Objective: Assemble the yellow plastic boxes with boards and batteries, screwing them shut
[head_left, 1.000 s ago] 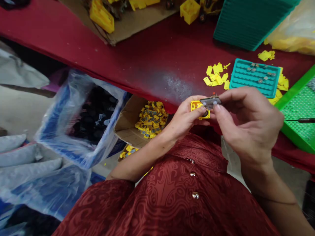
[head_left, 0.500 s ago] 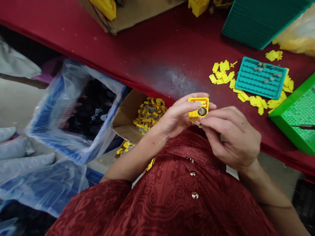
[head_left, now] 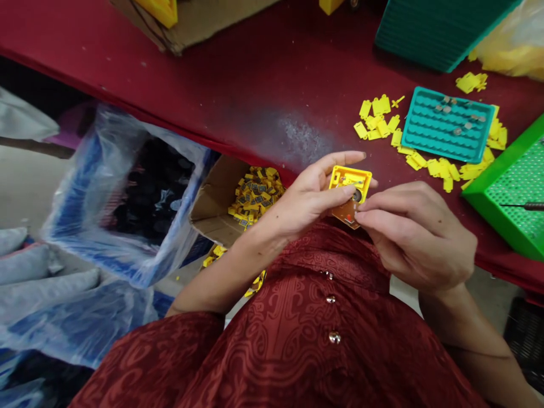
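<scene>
My left hand [head_left: 317, 187] holds a small yellow plastic casing [head_left: 364, 174], its open side up, with the thumb pressed across it. Inside the casing sits a dark round part [head_left: 357, 195], like a small speaker. A brown circuit board [head_left: 346, 213] with a red component hangs at the casing's near edge. The thumb and fingers of my right hand [head_left: 416, 232] pinch together at the board's right edge. Their fingertips hide whether anything else is between them.
Yellow plastic covers [head_left: 374, 124] lie around a teal ridged tray [head_left: 446, 147] with small metal discs. To the right is a green perforated basket [head_left: 501, 192] with a thin tool. A cardboard box [head_left: 216, 198] of yellow parts stands below the table edge, beside a plastic-lined blue crate [head_left: 80, 209].
The casing has turned and tilted, and the brown board now shows its flat face. My left thumb has moved lower over the casing. My right hand has shifted slightly right.
</scene>
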`<state>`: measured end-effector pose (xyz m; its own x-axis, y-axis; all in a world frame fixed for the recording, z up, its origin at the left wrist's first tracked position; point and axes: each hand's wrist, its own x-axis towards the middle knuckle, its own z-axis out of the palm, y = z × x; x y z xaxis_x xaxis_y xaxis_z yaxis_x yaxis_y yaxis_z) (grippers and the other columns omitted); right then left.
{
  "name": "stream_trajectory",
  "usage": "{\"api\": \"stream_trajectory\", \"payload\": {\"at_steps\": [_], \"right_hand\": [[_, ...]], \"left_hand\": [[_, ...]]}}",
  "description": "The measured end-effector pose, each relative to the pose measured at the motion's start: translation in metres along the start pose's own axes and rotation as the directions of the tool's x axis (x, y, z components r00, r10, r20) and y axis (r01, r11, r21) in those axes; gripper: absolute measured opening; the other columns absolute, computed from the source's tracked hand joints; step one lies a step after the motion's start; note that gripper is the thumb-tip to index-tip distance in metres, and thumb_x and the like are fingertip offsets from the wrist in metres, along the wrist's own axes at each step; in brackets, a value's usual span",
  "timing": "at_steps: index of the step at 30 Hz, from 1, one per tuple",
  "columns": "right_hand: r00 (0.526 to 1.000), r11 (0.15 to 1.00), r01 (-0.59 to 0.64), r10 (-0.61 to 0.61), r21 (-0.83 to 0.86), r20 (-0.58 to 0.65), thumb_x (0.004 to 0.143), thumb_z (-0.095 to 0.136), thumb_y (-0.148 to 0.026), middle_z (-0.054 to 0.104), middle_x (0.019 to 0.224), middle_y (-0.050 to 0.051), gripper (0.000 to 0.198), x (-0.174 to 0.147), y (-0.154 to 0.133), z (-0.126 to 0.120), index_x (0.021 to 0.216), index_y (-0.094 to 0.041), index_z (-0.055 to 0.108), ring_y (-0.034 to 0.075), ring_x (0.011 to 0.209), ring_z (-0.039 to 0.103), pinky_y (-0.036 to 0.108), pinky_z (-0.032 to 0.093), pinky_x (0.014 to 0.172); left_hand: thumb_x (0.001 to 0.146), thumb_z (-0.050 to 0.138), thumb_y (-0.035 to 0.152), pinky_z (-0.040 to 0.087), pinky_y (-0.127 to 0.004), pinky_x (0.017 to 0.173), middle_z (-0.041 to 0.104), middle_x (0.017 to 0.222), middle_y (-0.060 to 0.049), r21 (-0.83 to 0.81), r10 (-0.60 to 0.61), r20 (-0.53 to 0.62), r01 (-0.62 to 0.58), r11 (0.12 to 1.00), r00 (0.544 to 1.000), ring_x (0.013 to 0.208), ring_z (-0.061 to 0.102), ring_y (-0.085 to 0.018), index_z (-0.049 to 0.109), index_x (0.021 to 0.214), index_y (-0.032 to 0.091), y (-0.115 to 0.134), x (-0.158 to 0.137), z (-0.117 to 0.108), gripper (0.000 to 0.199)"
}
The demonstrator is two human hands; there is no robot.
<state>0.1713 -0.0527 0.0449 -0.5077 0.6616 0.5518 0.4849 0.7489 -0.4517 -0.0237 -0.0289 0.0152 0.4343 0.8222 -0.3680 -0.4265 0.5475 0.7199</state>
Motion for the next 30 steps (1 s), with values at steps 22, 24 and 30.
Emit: {"api": "stream_trajectory", "payload": {"at_steps": [22,24,30], "right_hand": [[0.993,0.987,-0.110,0.115,0.117,-0.038,0.097,0.077,-0.010,0.080,0.106,0.001,0.016,-0.010,-0.007,-0.011,0.107,-0.022,0.076,0.015,0.095,0.075,0.030,0.064,0.085],[0.990,0.983,-0.132,0.136,0.125,-0.026,0.098,0.074,-0.009,0.079,0.111,0.003,0.017,-0.010,-0.012,-0.013,0.111,-0.019,0.076,0.016,0.100,0.075,0.031,0.065,0.090],[0.996,0.990,-0.072,0.065,0.121,0.056,0.099,0.071,-0.007,0.079,0.119,0.008,0.016,-0.015,-0.018,-0.017,0.114,-0.011,0.074,0.020,0.113,0.073,0.036,0.065,0.101]], "left_hand": [[0.085,0.084,0.022,0.058,-0.042,0.112,0.078,0.135,-0.007,0.112,-0.037,0.082,0.028,0.993,0.996,0.127,0.075,-0.029,0.073,0.128,0.023,0.010,-0.010,0.002,0.044],[0.086,0.085,0.024,0.059,-0.038,0.107,0.080,0.129,-0.006,0.085,-0.073,0.090,0.066,0.994,0.993,0.118,0.077,-0.025,0.074,0.125,0.022,0.011,-0.010,0.005,0.041],[0.080,0.089,0.024,0.061,-0.035,0.101,0.082,0.118,-0.008,0.081,-0.150,0.064,0.145,0.986,0.987,0.105,0.079,-0.021,0.070,0.109,0.019,0.011,-0.002,0.014,0.035]]}}
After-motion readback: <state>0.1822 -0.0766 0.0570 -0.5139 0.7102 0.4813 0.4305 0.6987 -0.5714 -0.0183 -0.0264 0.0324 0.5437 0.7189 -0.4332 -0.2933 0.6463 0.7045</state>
